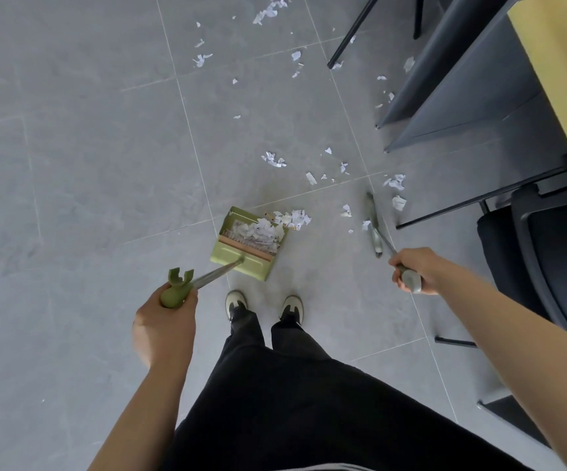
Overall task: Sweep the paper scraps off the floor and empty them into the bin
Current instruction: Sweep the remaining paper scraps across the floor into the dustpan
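— Nearest the lens? Dark trousers [275, 385] and two pale shoes [264, 305], planted on the floor [71, 164] just behind the dustpan [248, 244].

— Hands?

— Left hand [166, 321] curled round the green grip of the dustpan's long handle; right hand [411, 270] wrapped round the broom [375, 229], head down on the tiles to the right of the pan.

— Progress?

— Partway, at a guess. One heap of paper scraps [263, 232] inside the pan, a small clump just at its lip [294, 217]. Plenty more loose [273, 159] farther out, some right beside the furniture legs. Emptying not yet done; no bin in view.

— Surroundings?

— Large grey tiles, thin pale joints. Yellow-topped desk [561, 73] on dark panels at the right, a black chair [547, 266] beneath it.
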The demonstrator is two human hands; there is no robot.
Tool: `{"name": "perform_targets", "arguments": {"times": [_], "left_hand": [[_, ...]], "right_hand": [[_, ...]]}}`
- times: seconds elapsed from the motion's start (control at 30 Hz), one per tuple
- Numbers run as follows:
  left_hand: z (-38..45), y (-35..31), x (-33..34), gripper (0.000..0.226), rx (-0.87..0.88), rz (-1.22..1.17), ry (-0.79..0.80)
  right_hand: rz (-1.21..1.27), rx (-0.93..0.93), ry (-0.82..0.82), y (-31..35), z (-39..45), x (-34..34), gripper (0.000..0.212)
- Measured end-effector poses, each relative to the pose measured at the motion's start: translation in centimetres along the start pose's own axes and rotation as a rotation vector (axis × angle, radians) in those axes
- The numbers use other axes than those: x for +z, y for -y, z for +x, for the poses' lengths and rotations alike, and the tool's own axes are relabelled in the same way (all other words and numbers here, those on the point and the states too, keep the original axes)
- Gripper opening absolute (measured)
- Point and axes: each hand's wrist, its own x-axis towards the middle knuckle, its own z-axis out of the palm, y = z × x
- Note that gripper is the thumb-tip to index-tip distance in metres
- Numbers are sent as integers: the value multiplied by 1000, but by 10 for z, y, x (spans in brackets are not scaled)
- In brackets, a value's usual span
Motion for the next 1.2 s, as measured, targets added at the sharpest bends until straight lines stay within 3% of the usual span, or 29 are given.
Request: {"name": "perform_targets", "arguments": {"times": [0.4,0.63,0.87,1.2], "left_hand": [[40,-17,-22,8,26,0,47],[84,-22,-50,10,56,-2,92],[126,-27,-64,17,90,28,128],[149,-48,-56,16,88,58,121]], "right_hand": [[-101,-6,105,13,-46,84,9],[-35,44,181,37,-68,137,16],[222,114,236,56,-81,165,4],[436,-8,35,90,-60,133,13]]}}
